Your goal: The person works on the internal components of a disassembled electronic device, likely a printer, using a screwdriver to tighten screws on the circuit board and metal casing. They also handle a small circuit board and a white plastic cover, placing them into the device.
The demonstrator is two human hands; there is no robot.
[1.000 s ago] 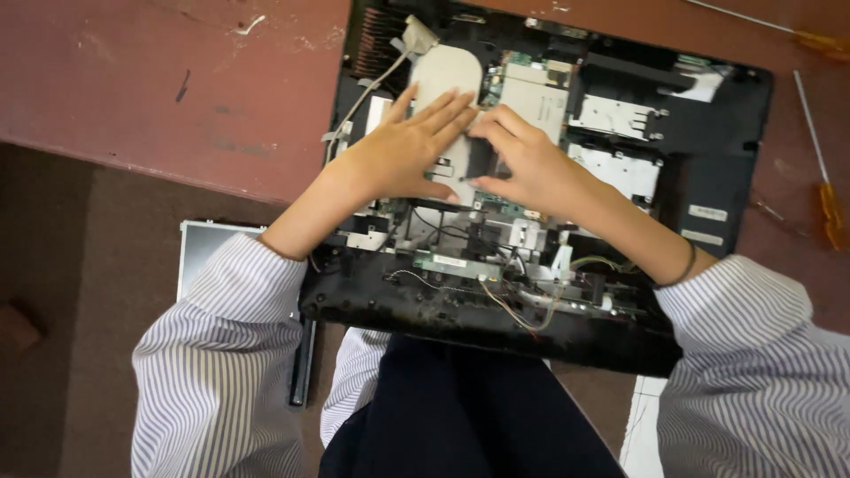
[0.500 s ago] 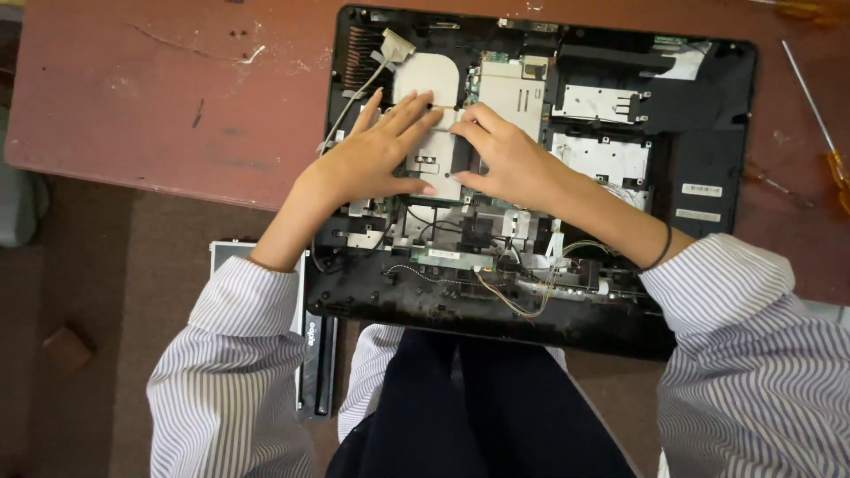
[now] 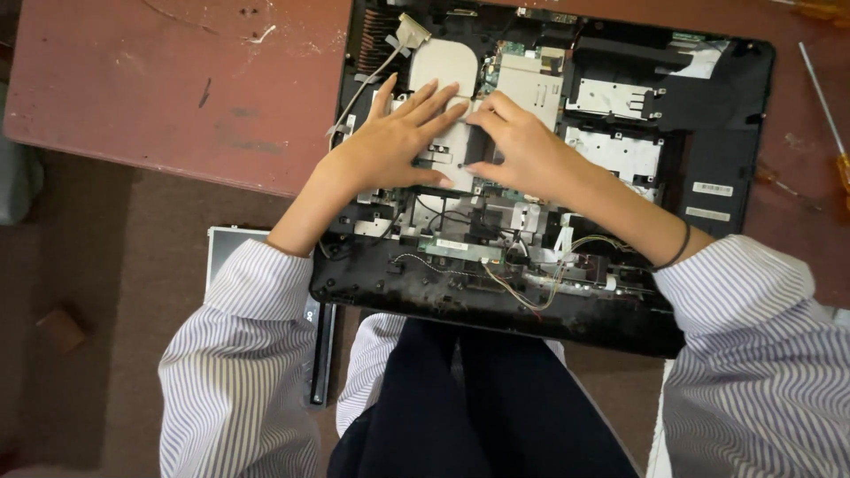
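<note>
Over the middle of the opened laptop chassis (image 3: 726, 133), we have both hands down on the pale metal cover plate (image 3: 447, 71). Our left hand (image 3: 390, 142) lies flat with its fingers spread and fanned toward the right, fingertips resting on the plate's lower part. Our right hand (image 3: 522, 150) meets it from the other side, fingers curled and drawn together, tips pressing on the same plate; whether it pinches anything we cannot tell. The two sets of fingertips sit just beside each other, almost touching. Just beyond the left hand's fingers a grey ribbon cable (image 3: 372, 75) runs off the chassis edge. Below both hands, nearer our body, we see loose coloured wires (image 3: 531, 283) and small metal brackets along the chassis' near edge. Past the right hand, silver shield plates (image 3: 620, 97) sit in the black frame. The chassis rests on a worn red-brown table (image 3: 177, 80), overhanging it toward our lap. Far right of the right hand lies a screwdriver (image 3: 828, 115). Under our left sleeve (image 3: 239, 354), a flat screen panel (image 3: 221, 252) stands on the floor.
</note>
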